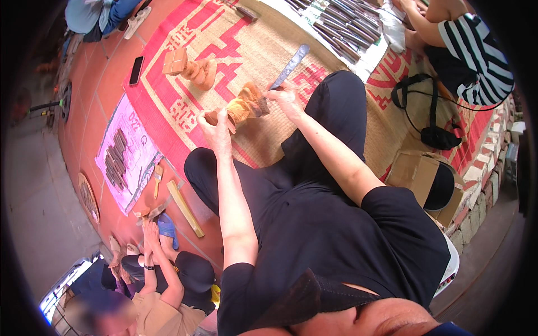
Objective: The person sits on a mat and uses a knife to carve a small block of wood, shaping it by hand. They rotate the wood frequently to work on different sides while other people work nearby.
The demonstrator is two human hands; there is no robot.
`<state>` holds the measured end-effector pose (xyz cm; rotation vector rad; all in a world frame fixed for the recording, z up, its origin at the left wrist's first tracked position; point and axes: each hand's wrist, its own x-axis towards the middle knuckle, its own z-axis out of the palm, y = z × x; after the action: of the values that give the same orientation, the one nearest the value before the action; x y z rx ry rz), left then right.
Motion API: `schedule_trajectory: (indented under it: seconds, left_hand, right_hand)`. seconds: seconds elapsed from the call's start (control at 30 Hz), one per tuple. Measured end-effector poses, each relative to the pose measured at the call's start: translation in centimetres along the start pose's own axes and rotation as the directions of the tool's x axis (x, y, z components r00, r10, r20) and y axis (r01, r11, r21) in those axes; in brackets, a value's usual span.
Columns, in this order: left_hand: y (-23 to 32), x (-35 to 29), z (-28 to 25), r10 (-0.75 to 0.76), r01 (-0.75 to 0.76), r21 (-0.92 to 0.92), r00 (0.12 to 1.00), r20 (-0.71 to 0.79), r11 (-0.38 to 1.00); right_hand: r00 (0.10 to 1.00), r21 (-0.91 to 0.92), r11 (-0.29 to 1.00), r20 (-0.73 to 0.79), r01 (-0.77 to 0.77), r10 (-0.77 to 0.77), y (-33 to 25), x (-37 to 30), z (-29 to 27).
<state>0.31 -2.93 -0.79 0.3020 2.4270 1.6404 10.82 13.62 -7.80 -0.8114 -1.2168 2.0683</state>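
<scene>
Over the mat in front of my knees, both hands are at a carved, yellow-orange wooden piece (242,107) with a bulging, twisted body. My left hand (218,131) is closed around its squared left end. At the piece's right end, my right hand (286,102) is closed on a long, flat blue-grey tool (290,66) that points away from me. Dark brown, rough material shows beside the right fingers; whether it belongs to the tool or the carving, I cannot tell. Farther off on the mat, a similar carving (200,73) has a square block end.
A phone (136,71) lies by the red patterned mat (162,112). Brown sticks (116,159) lie on a pink sheet (126,196), near a brush (158,178) and a wooden strip (186,208). Other people sit lower left and upper right. A cardboard box (412,171) stands at right.
</scene>
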Motion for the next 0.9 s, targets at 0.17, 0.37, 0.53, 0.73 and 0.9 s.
schedule_trajectory:
  seconds: [0.17,0.37,0.53,0.73,0.9]
  left_hand:
    - [-0.5,0.4,0.0,0.079,-0.074,0.073,0.995,-0.06,0.995]
    - [0.5,0.0,0.7,0.152,-0.141,0.192,0.987,-0.047,0.971]
    - [0.0,0.4,1.0,0.199,-0.18,0.22,0.978,-0.069,0.959]
    - [-0.2,0.6,0.9,0.227,-0.205,0.252,0.972,-0.061,0.946]
    - [0.1,0.3,0.7,0.229,-0.21,0.225,0.971,-0.064,0.952]
  right_hand:
    - [0.994,0.1,0.993,0.103,-0.057,0.046,0.1,-0.2,0.2]
    - [0.987,0.07,0.993,0.137,-0.093,0.083,0.6,0.0,0.1]
    - [0.991,0.041,0.992,0.074,-0.116,0.113,-0.7,-0.5,1.1]
    - [0.984,0.13,0.975,0.042,-0.18,0.176,0.3,-0.6,2.7]
    - [0.97,0.287,0.927,0.048,-0.243,0.239,0.0,-1.3,2.9]
